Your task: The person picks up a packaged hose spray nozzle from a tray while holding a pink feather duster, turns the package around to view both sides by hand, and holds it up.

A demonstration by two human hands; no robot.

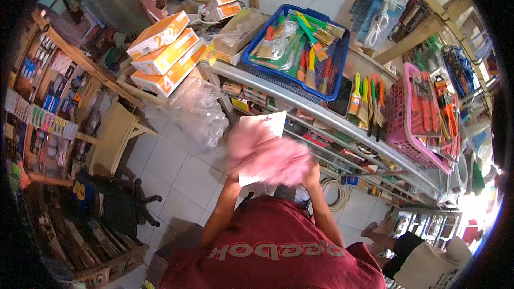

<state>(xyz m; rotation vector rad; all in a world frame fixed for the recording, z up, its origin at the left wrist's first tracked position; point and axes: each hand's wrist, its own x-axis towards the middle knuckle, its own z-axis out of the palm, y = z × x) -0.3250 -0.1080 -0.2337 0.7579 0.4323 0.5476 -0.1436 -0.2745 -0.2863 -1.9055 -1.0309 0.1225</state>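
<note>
In front of my chest, a white card (276, 123) with a hang slot near its top edge is held up in the air. A pink cloth (267, 152), smeared by motion, lies across the middle of the card and hides most of it. My left hand (234, 175) is at the card's lower left side, gripping it, with its fingers largely covered by the cloth. At the cloth's right end, my right hand (311, 175) is closed on the fabric. Whatever is mounted on the card is hidden.
A glass counter (369, 139) runs ahead, bearing a blue basket (292, 83) of paintbrushes, loose paintbrushes (364, 101), a phone (341, 96) and a pink basket (399, 123) of tools. Orange-white boxes (166, 64) and a plastic bag (198, 109) are left. An office chair (115, 203) stands lower left.
</note>
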